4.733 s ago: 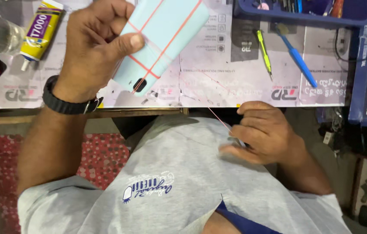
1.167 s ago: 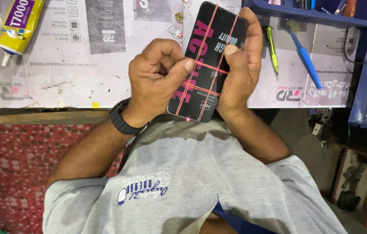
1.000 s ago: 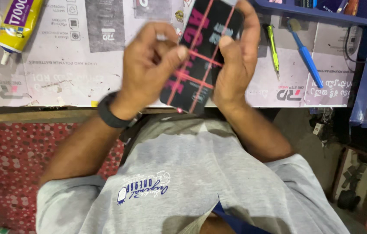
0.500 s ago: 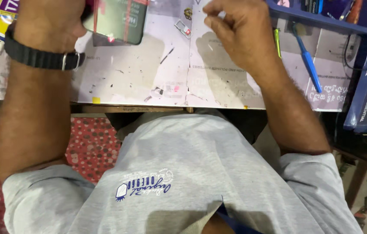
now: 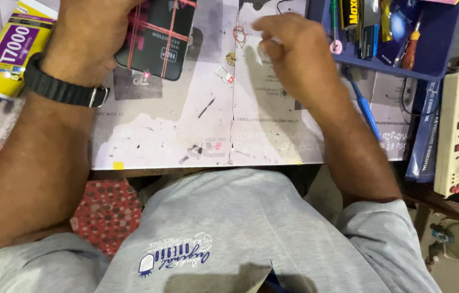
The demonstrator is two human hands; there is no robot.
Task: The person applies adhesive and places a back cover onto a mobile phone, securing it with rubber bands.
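Note:
My left hand (image 5: pixel 91 32), with a black watch on its wrist, grips a dark phone (image 5: pixel 159 40) bound by crossed red rubber bands and presses it down on the worktable at the top left. My right hand (image 5: pixel 291 51) hovers over the table's middle with loosely curled fingers and nothing visible in them. Its fingertips are just right of a loose red rubber band (image 5: pixel 238 35) lying on the paper-covered table (image 5: pixel 186 135). A small white and red chip (image 5: pixel 227 77) lies below that band.
A yellow glue tube (image 5: pixel 15 51) lies at the far left. A blue tray (image 5: pixel 403 43) of tools sits at the top right, with a blue-handled tool (image 5: pixel 365 106) below it. A white power strip (image 5: pixel 457 130) stands at the right edge.
The phone has gone from both hands in front of me to my left hand alone, now down at the top left. My right hand has let go and moved toward the loose rubber band.

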